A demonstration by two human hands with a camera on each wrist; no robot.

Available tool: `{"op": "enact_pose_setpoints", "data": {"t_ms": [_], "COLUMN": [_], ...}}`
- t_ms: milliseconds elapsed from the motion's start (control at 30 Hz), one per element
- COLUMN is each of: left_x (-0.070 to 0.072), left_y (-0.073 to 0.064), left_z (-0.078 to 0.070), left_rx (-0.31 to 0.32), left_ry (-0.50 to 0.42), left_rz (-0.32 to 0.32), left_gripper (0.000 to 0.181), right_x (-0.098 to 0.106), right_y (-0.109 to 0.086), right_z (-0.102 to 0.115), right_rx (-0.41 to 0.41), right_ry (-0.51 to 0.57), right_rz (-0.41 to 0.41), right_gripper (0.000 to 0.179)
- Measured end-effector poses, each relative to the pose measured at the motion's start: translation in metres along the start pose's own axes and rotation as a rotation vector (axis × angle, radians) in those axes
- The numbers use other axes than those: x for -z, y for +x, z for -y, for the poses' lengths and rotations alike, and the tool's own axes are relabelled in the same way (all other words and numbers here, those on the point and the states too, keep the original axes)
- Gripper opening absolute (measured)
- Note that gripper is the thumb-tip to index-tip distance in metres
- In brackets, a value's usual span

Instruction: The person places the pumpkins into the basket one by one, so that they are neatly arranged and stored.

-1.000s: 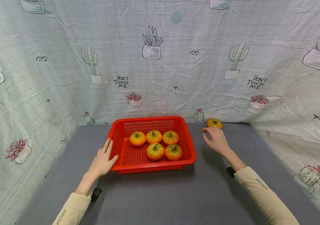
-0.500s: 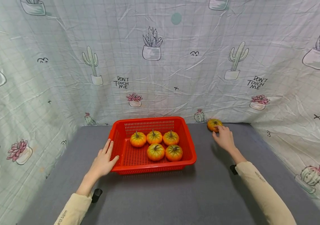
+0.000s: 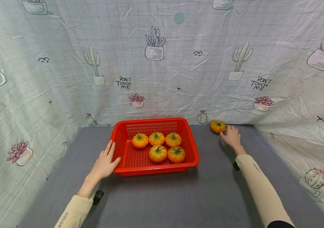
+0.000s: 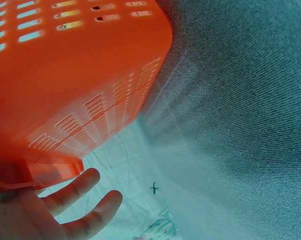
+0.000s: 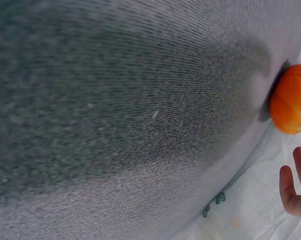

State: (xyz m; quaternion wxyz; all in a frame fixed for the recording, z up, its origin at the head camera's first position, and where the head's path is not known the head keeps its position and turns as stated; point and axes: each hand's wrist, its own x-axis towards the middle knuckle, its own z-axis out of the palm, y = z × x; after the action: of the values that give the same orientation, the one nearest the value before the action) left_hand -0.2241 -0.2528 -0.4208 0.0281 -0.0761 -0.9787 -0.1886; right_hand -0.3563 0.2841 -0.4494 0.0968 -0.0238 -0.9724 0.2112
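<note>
My left hand (image 3: pixel 103 162) rests on the left rim of a red plastic basket (image 3: pixel 150 169), its fingers extended along the edge. In the left wrist view two fingers (image 4: pixel 93 215) stick out straight past the basket's rim. Several small orange-yellow pumpkins sit in the basket, among them a front pumpkin (image 3: pixel 158 154) and a left one (image 3: pixel 140 141). At the back right, a lone pumpkin (image 3: pixel 217 126) lies on the table against the curtain. Just right of it is my right hand (image 3: pixel 231 137), fingers spread. The right wrist view shows a gap between that pumpkin (image 5: pixel 291 100) and the visible fingers (image 5: pixel 287 185).
A dark grey cloth covers the table (image 3: pixel 162 199). Printed curtains (image 3: pixel 173 69) close off the back and both sides. Inside the basket, bare mesh floor (image 3: pixel 133 160) shows at the front left.
My right hand has moved right, from in front of the lone pumpkin to its right side. My left hand, the basket and the pumpkins in it have stayed put.
</note>
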Motion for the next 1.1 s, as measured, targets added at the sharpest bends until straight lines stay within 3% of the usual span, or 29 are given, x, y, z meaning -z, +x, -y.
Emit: {"op": "enact_pose_setpoints", "data": {"t_ms": [333, 800, 1100], "left_x": [0.0, 0.0, 0.0], "left_y": [0.0, 0.003, 0.002], "left_z": [0.0, 0.0, 0.0], "left_rx": [0.006, -0.006, 0.004], "left_ry": [0.0, 0.011, 0.011], "left_rz": [0.013, 0.004, 0.009], "left_gripper": [0.069, 0.069, 0.069], "right_x": [-0.006, -0.011, -0.017], "right_y": [0.022, 0.043, 0.043], "right_z": [-0.009, -0.003, 0.0], "right_rx": [-0.035, -0.053, -0.037], "right_ry": [-0.083, -0.076, -0.111], "right_rz": [0.077, 0.185, 0.156], "right_gripper": [0.065, 0.075, 0.071]}}
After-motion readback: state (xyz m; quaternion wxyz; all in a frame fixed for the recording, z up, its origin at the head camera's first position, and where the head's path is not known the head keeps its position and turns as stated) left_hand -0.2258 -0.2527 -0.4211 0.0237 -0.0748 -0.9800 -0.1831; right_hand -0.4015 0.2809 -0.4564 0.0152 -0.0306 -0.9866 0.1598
